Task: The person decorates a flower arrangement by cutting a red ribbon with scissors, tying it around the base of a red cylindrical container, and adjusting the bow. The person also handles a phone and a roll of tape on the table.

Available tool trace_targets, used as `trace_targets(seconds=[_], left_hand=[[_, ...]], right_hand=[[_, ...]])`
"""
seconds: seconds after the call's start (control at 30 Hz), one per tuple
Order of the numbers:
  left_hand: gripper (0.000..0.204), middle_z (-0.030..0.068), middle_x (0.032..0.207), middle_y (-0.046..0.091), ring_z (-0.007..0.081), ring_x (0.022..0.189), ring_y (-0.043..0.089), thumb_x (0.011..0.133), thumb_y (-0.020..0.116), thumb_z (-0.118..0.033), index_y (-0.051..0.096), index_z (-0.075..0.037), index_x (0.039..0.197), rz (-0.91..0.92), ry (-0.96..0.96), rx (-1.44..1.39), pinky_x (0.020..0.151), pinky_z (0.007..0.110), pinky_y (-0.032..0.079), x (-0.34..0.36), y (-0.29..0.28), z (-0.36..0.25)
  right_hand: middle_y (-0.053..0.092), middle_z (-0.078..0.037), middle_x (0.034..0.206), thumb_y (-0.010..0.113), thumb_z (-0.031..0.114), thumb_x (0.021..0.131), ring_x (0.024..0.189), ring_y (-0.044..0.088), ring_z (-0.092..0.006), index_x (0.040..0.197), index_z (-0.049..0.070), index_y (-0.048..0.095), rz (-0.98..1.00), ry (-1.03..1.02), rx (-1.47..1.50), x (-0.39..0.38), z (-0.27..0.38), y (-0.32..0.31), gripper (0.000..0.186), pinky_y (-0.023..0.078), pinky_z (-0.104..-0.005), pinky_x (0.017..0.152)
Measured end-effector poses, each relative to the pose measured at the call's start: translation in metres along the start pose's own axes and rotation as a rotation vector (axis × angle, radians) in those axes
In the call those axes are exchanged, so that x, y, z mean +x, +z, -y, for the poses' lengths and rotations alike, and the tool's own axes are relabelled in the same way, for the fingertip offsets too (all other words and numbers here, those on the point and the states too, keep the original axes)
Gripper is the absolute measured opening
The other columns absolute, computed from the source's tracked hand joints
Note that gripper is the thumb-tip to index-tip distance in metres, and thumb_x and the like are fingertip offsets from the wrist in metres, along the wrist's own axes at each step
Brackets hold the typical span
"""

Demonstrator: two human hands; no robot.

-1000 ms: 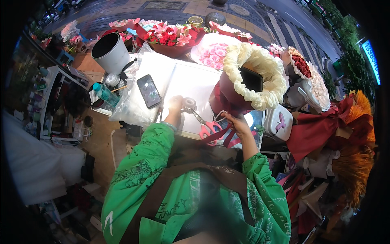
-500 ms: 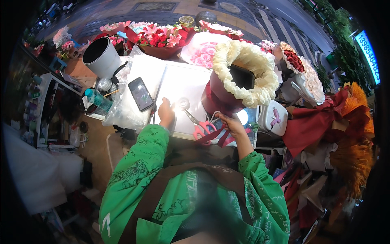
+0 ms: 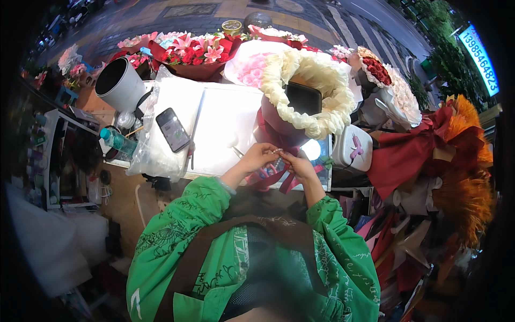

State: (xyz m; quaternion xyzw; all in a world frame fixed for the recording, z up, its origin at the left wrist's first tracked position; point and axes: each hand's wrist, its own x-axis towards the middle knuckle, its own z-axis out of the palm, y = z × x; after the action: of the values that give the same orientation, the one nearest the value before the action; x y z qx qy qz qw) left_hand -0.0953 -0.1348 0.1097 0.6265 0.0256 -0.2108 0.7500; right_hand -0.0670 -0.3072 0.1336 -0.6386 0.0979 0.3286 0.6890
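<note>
My left hand [image 3: 257,158] and my right hand [image 3: 300,165] meet over the near edge of the white table. Both are closed, fingertips pinching a thin pale strand [image 3: 277,151] that looks beaded. Dark red ribbon [image 3: 289,181] hangs beneath my right hand. Pink-handled scissors [image 3: 237,152] lie under my hands, mostly hidden, blades showing by my left wrist. Just beyond my hands stands a dark red round flower box [image 3: 280,129], its top ringed by ruffled cream wrapping [image 3: 335,115] around a black inside.
A phone [image 3: 173,130] lies on clear plastic at the left, near a teal-capped bottle [image 3: 118,141] and a white bucket [image 3: 119,83]. Bouquets [image 3: 196,56] line the far side. At the right, a pink glue gun [image 3: 356,146] rests on a white box [image 3: 350,161].
My left hand has left the table by the phone and moved right to meet my right hand at the pale strand. The whole view has shifted slightly.
</note>
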Motion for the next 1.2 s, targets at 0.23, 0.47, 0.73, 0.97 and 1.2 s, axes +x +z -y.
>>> trace_targets(seconds=[0.23,0.47,0.73,0.97,1.2], left_hand=[[0.02,0.0043,0.075,0.059,0.0063,0.044,0.039,0.091,0.052,-0.021,0.057,-0.003,0.098,0.236,0.026,-0.931,0.04,0.016,0.033,0.012,-0.029,0.028],[0.02,0.0051,0.098,0.059,0.0095,0.075,0.053,0.088,0.053,-0.01,0.054,-0.005,0.107,-0.243,-0.004,-0.925,0.062,0.022,0.047,0.034,0.017,0.023],[0.011,0.0,0.078,0.055,0.0085,0.062,0.05,0.086,0.048,-0.004,0.054,-0.005,0.095,-0.091,0.073,-0.718,0.048,0.021,0.037,0.054,0.016,0.022],[0.01,0.0048,0.081,0.058,0.0108,0.061,0.056,0.087,0.049,-0.004,0.054,-0.001,0.095,-0.106,-0.052,-0.448,0.044,0.018,0.038,0.042,0.029,0.001],[0.011,0.0091,0.097,0.062,0.0197,0.089,0.062,0.085,0.056,-0.006,0.056,-0.003,0.096,-0.169,0.008,-0.539,0.067,0.027,0.047,0.053,0.027,-0.012]], right_hand=[[0.041,0.007,0.059,0.058,0.021,0.088,0.045,0.032,-0.0014,0.087,0.012,0.054,-0.155,-0.196,-0.037,0.005,-0.003,-0.036,0.01,0.022,-0.0177,0.038],[0.057,-0.002,0.091,0.049,0.023,0.092,0.069,0.048,-0.0095,0.112,0.003,0.053,-0.184,-0.365,-0.117,0.015,-0.03,-0.041,0.029,0.041,-0.0222,0.056],[0.058,-0.018,0.082,0.048,0.016,0.088,0.075,0.055,-0.0273,0.101,-0.003,0.056,-0.116,-0.595,-0.655,0.035,-0.031,-0.055,0.025,0.044,-0.0355,0.069],[0.06,-0.024,0.092,0.047,0.009,0.08,0.086,0.056,-0.0386,0.095,-0.004,0.057,-0.486,-0.517,-0.753,0.099,-0.008,-0.104,0.023,0.043,-0.0426,0.073],[0.058,-0.016,0.063,0.054,0.015,0.086,0.054,0.057,-0.0275,0.09,-0.001,0.058,-0.445,-0.73,-0.666,0.029,0.011,-0.061,0.017,0.043,-0.0368,0.052]])
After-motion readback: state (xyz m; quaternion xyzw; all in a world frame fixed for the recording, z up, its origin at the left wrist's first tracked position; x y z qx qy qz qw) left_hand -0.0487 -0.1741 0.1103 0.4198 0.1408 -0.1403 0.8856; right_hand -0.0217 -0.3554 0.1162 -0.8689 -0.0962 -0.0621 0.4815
